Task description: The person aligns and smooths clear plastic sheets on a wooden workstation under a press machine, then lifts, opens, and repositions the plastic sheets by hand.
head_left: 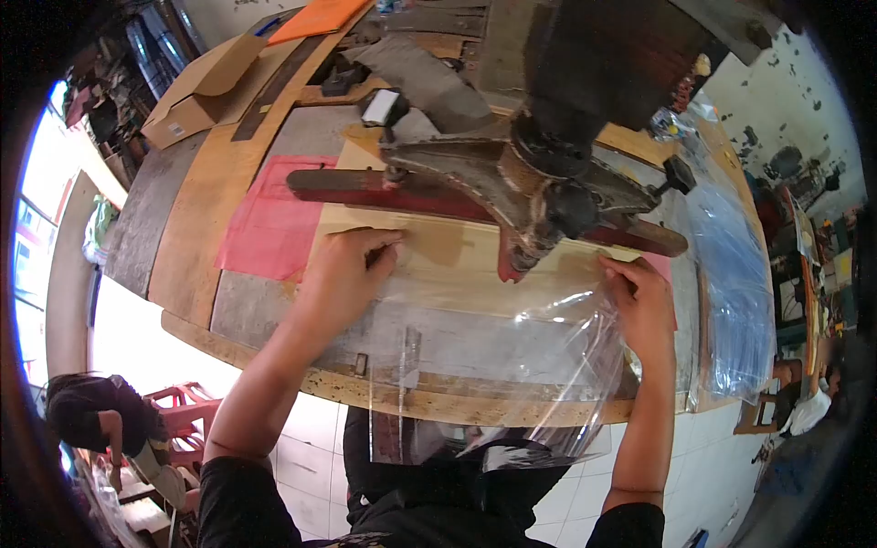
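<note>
A clear plastic sheet [484, 352] lies over the table's front edge and hangs down toward my lap. My left hand [354, 263] pinches its far left corner, thumb and forefinger together. At the far right corner, my right hand [642, 297] grips the same sheet with closed fingers. Beneath the sheet's far part is a pale yellow board [443, 251]. Just beyond both hands stands a dark metal press [566, 160], its long red-edged bar [393, 194] running crosswise over the board. Whether the bar touches the board I cannot tell.
Red cloth [265, 224] lies left of the board. A pile of clear plastic sheets [731, 274] covers the table's right side. A cardboard box [196, 100] and an orange sheet [315, 18] are at the back left. Another person [87, 416] is near a red stool [187, 411] at lower left.
</note>
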### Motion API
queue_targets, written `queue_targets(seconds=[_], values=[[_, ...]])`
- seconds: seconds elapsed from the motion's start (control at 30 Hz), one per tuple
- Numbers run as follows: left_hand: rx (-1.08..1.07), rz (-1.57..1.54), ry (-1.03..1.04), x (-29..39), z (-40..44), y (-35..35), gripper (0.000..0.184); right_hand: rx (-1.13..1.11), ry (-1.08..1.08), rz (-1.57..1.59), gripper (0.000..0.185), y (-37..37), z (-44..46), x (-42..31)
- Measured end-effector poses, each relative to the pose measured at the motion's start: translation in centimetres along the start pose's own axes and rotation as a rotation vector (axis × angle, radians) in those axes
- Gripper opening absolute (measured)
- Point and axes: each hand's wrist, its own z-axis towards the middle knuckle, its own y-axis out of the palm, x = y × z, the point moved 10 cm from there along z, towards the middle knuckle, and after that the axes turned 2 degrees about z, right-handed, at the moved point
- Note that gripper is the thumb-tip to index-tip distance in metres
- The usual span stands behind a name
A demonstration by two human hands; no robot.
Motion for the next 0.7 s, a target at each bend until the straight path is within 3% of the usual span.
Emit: queue_targets(seconds=[0.17, 0.43, 0.53, 0.7], values=[[0.068, -0.016, 0.081, 0.2, -0.2, -0.2, 0.026, 0.009, -0.06, -0.017, 0.028, 0.3, 0.1, 0.3], [0.063, -0.063, 0.049, -0.3, 0.1, -0.1, 0.025, -0.021, 0.042, -0.015, 0.028, 0.5, 0.3, 1.1], [0.055, -0.066, 0.034, 0.0, 0.1, -0.3, 0.025, 0.01, -0.05, -0.003, 0.028, 0.3, 0.2, 0.5], [0.003, -0.044, -0.039, -0.3, 0.3, 0.0, 0.025, 0.002, -0.018, -0.005, 0.028, 0.4, 0.3, 0.6]])
